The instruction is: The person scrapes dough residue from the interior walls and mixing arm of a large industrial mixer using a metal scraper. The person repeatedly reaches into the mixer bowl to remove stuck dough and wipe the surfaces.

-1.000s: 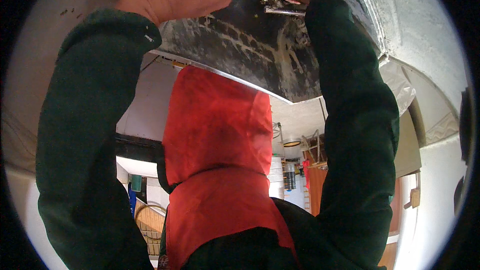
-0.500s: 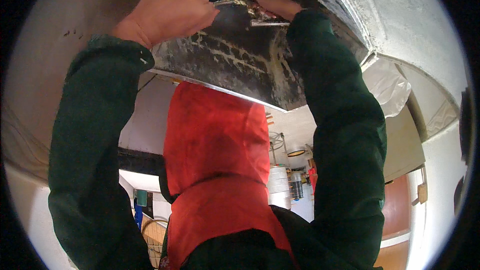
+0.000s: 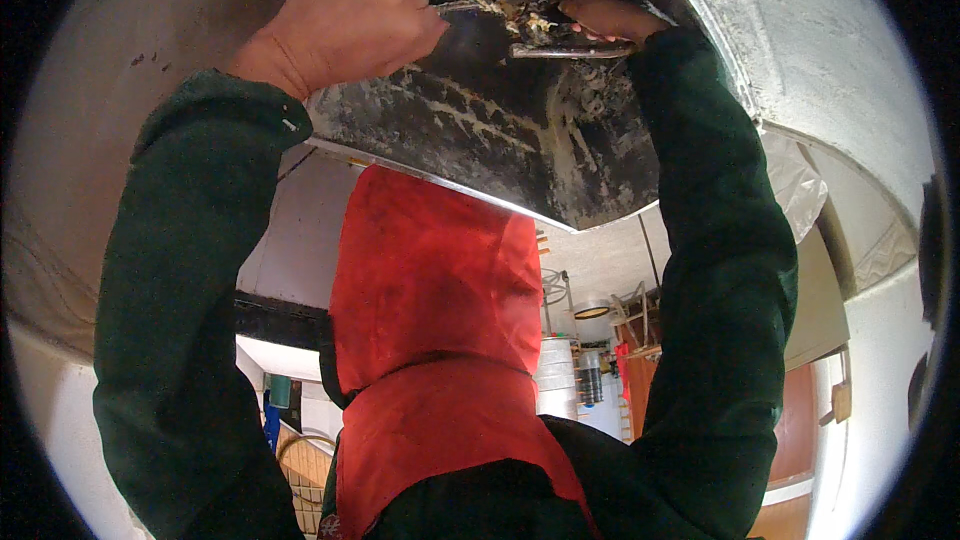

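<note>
Both my hands are raised at the top of the view, over a dark, stained panel with a bright metal edge. My left hand is closed at the panel's left part, knuckles up. Its fingertips are hidden, and whatever it may hold does not show. Farther right, my right hand is closed with its fingers curled near pale crumbly debris. I cannot make out what is in them. Just below it, a thin metal bar lies along the panel, its right end hidden by my wrist.
A rough whitish wall curves along the right, with clear plastic sheeting hanging below it. A red apron covers my front. Cans and a wooden stool stand in the room beyond. A wicker basket is at lower left.
My right hand and forearm have moved to the right along the panel, uncovering more debris and more of the metal bar. My left hand has stayed nearly in place.
</note>
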`<state>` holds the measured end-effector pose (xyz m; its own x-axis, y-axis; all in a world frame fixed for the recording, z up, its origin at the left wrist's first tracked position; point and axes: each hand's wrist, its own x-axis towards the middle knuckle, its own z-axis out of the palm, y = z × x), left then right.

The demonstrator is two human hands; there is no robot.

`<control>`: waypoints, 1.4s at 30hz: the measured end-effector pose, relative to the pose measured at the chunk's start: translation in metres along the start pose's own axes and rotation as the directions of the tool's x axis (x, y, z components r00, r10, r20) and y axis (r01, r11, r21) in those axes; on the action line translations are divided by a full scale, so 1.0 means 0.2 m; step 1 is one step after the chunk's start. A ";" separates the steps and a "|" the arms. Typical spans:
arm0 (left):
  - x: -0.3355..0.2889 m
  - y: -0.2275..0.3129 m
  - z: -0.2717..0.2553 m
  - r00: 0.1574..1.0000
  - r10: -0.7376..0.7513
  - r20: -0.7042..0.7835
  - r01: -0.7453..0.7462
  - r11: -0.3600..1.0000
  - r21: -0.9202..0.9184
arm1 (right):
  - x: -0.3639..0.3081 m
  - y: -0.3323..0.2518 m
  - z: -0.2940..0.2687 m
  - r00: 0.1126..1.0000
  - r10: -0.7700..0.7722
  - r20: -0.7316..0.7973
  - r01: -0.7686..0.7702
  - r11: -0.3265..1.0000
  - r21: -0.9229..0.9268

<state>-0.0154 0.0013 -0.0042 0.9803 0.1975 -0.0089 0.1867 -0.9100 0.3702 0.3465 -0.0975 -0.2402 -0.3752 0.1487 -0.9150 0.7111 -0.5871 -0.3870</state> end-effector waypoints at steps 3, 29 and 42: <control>0.00 0.00 -0.02 1.000 0.017 -0.001 -0.017 1.000 0.008 | 0.03 0.01 -0.02 1.000 0.023 -0.018 -0.025 0.991 -0.132; 0.00 0.01 0.02 0.997 -0.075 0.007 0.076 0.993 -0.089 | 0.37 -0.27 0.27 0.648 -0.670 -0.362 0.236 0.629 -0.741; -0.01 -0.01 0.03 0.997 -0.018 -0.078 0.007 0.990 -0.140 | 0.27 -0.41 0.19 0.879 -0.363 -0.310 0.177 0.851 -0.495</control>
<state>-0.0172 0.0005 -0.0100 0.9687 0.2416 0.0570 0.1825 -0.8487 0.4963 0.2450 -0.0717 -0.2535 -0.4038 0.5905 -0.6987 0.8327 -0.0791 -0.5481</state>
